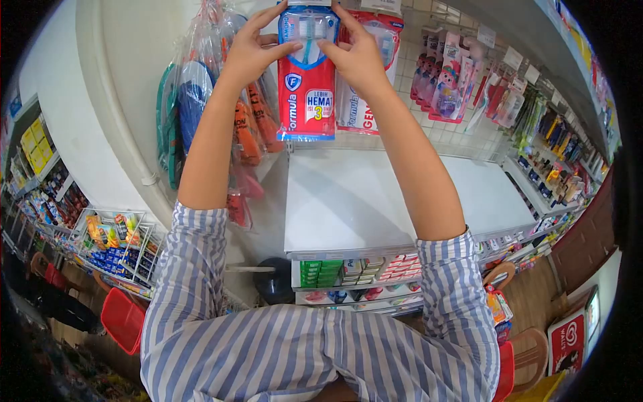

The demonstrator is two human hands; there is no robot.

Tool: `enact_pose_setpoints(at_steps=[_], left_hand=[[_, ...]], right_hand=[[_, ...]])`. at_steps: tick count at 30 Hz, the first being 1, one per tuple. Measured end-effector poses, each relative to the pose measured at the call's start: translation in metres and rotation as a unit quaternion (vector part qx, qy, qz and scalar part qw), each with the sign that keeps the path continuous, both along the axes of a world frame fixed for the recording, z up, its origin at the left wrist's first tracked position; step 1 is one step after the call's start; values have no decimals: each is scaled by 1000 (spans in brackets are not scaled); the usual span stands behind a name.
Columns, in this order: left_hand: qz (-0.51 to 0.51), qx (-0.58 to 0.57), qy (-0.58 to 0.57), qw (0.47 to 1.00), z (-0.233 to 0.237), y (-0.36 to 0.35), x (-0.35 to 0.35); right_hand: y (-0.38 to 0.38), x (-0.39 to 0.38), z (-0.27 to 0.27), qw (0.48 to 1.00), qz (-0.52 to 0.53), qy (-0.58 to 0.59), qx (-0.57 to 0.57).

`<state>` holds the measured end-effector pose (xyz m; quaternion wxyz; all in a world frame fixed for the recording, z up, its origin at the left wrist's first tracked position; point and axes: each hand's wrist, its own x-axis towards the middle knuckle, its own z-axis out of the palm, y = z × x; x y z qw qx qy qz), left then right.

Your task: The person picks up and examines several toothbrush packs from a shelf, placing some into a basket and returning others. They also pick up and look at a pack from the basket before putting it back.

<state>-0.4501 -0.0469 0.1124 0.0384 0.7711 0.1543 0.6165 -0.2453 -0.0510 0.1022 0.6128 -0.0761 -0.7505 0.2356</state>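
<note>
Both my hands are raised to a red and blue toothbrush pack (307,100) hanging on the display wall. My left hand (258,48) grips its left edge near the top, thumb on the front. On the opposite edge, my right hand (355,55) pinches it the same way, its thumb beside the clear window where toothbrush heads show. The pack hangs upright, printed "Formula" and "Lebih Hemat". Partly behind my right hand is a red and white toothbrush pack (358,110). Bagged flip-flops (194,87) in green, blue and orange hang left of my left hand.
A white shelf top (348,194) lies below my arms, with boxed goods (320,273) on the tiers under it. Pink character toothbrush packs (452,84) hang to the right. At lower left are a wire snack rack (117,241) and a red basket (122,320).
</note>
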Motion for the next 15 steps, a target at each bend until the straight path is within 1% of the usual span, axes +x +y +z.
enact_pose_setpoints(at_steps=[4,5,7,8,9,10,11,12,14,15], left_hand=[[-38,-18,0,999,2,3,1],[-39,-18,0,999,2,4,1],[11,-11,0,1000,1,4,1],[10,-11,0,1000,0,5,1],[-11,-42,13,999,0,6,1],[-32,-72,26,997,-1,6,1],[-32,-72,26,997,-3,7,2],[-26,-63,8,998,-6,8,4],[-18,-55,-10,998,-15,7,6],[-21,-43,-19,999,-21,8,5]], right_hand=[[3,0,1,1000,-5,1,-20],[7,0,1,1000,2,9,-28],[9,-1,1,1000,-3,8,-24],[10,-1,1,1000,-7,8,-19],[16,-2,0,1000,-8,8,-19],[25,-5,-4,999,-37,16,2],[33,-6,-8,997,-66,25,23],[34,-7,-11,997,-66,25,23],[36,-7,-19,991,-114,22,72],[34,-9,-24,991,-113,22,71]])
